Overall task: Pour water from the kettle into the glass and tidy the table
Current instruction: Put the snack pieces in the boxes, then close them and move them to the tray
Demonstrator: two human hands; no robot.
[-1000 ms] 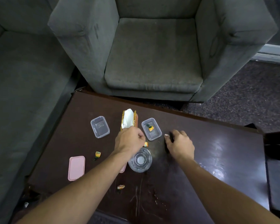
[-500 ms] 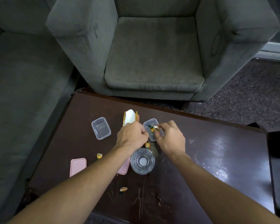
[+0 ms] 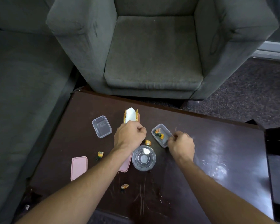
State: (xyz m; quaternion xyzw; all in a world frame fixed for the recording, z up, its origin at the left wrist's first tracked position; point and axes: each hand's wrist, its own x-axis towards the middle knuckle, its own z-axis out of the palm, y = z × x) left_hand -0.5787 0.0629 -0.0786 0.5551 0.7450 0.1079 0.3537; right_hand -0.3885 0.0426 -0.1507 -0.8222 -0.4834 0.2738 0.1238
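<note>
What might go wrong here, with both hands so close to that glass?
The glass stands between both forearms; a wrist could knock it over. The right hand pinches the candy container at its rim, so it might tip and spill. A loose candy near the table edge could fall.

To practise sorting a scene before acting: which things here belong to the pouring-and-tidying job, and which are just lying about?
Belong to the job: glass, loose sweets, clear box holding sweets, empty clear box, pink lids, tissue holder, table. No kettle in view.
Just lying about: armchair, sofa, carpet.
</note>
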